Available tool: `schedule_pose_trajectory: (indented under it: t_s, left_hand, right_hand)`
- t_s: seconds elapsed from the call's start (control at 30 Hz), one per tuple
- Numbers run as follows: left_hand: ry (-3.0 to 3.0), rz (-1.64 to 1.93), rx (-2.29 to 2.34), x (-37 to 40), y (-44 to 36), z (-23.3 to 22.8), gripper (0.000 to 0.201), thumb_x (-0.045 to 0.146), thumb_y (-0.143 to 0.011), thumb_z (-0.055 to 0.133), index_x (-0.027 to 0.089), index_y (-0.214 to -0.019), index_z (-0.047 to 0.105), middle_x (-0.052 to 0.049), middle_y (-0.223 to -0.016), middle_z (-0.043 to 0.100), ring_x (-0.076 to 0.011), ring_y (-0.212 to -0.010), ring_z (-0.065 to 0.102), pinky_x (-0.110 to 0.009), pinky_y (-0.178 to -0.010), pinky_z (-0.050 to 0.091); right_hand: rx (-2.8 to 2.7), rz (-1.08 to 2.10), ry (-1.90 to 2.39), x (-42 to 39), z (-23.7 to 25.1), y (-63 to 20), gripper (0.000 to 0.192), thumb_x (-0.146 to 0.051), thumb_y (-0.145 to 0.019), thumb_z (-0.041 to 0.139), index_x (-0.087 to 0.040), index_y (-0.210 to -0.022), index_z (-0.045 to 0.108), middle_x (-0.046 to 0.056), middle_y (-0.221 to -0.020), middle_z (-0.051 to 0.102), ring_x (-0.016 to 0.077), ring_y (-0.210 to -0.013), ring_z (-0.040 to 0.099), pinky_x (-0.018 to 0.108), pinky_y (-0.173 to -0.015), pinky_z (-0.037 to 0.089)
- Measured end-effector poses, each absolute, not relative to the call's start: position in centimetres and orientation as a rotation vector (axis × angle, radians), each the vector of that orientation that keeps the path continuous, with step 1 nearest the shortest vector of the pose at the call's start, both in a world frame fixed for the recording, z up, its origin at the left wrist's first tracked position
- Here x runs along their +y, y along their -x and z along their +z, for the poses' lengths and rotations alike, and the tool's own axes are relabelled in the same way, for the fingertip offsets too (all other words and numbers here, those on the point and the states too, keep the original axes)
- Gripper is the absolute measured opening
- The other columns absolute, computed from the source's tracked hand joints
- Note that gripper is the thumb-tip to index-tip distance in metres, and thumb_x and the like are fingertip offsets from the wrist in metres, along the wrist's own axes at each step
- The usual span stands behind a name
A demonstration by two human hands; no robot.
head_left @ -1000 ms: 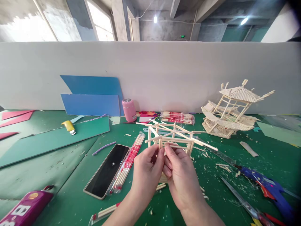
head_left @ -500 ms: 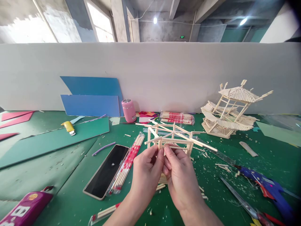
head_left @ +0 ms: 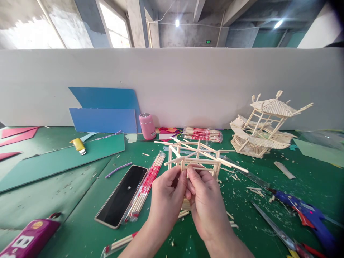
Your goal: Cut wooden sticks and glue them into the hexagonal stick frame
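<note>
pale wood stick frame (head_left: 197,156), green table (head_left: 67,200), pink cup (head_left: 147,125), blue glue gun (head_left: 306,214)

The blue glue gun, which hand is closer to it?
Right. The right hand sits nearer the glue gun lying off to its right; the left hand is farther away, on the other side.

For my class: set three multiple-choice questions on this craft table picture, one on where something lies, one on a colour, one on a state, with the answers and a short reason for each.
1. Where does the finished stick pavilion stand?
A. far right, near the grey wall
B. beside the phone
C. at the near left corner

2. What colour is the small cylindrical cup?
A. yellow
B. pink
C. black

3. What is the state of the stick frame?
A. lying flat and untouched
B. wrapped in plastic
C. touched by both hands

Answers:
1 A, it stands by the wall, right of the frame.
2 B, its body is plainly pink.
3 C, the left hand and right hand pinch its near edge in a closed grip.
</note>
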State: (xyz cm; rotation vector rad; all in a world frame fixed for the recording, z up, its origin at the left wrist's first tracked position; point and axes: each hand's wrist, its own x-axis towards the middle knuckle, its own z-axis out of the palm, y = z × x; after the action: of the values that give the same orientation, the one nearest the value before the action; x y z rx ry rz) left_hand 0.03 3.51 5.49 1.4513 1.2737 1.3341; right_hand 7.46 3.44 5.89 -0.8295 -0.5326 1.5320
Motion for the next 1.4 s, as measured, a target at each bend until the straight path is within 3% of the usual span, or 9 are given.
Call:
schedule_pose_trajectory:
  t_s: [0.93,1.07,1.13,1.27,1.4]
  left_hand:
    - [-1.382,1.333,1.23,3.3,0.7,5.9,0.013,0.021,-0.08,0.054,0.014,-0.075,0.064,0.005,-0.047,0.051,-0.0077,-0.043,0.048,-0.015,-0.043,0.039]
    - [-1.36,1.267,1.248,3.6,1.6,6.0,0.014,0.026,-0.079,0.055,0.015,-0.074,0.062,0.003,-0.052,0.053,-0.0093,-0.046,0.045,-0.017,-0.042,0.037]
    - [-1.373,1.253,1.277,3.8,1.9,6.1,0.018,0.028,-0.078,0.056,0.015,-0.067,0.06,0.003,-0.053,0.05,-0.0091,-0.047,0.042,-0.018,-0.042,0.035]
    - [-1.4,1.238,1.317,4.2,2.0,6.2,0.023,0.031,-0.078,0.057,0.014,-0.062,0.058,0.006,-0.049,0.039,-0.008,-0.046,0.033,-0.018,-0.041,0.029]
    - [-1.376,1.244,1.308,4.4,2.0,6.4,0.023,0.033,-0.078,0.057,0.014,-0.064,0.06,0.006,-0.048,0.039,-0.0081,-0.046,0.032,-0.019,-0.042,0.028]
  right_hand:
    - [-0.521,1.579,0.786,3.3,5.9,-7.1,0.021,-0.031,-0.077,0.061,-0.018,-0.065,0.051,-0.009,-0.046,0.039,0.0043,-0.043,0.034,0.017,-0.043,0.029]
    - [-0.572,1.632,0.817,2.2,6.0,-7.5,0.017,-0.034,-0.077,0.06,-0.017,-0.083,0.058,-0.009,-0.049,0.041,0.0046,-0.044,0.037,0.018,-0.044,0.03]
    - [-0.585,1.631,0.857,1.5,5.9,-8.1,0.026,-0.036,-0.076,0.062,-0.018,-0.095,0.057,-0.009,-0.051,0.041,0.0049,-0.044,0.038,0.019,-0.044,0.031]
    - [-0.608,1.524,0.928,0.9,5.8,-9.5,0.031,-0.038,-0.072,0.065,-0.019,-0.094,0.057,-0.009,-0.051,0.041,0.0051,-0.043,0.038,0.019,-0.043,0.032]
    - [-0.57,1.569,0.902,1.4,6.2,-9.7,0.031,-0.036,-0.073,0.064,-0.018,-0.097,0.057,-0.009,-0.049,0.042,0.0055,-0.044,0.038,0.018,-0.043,0.033]
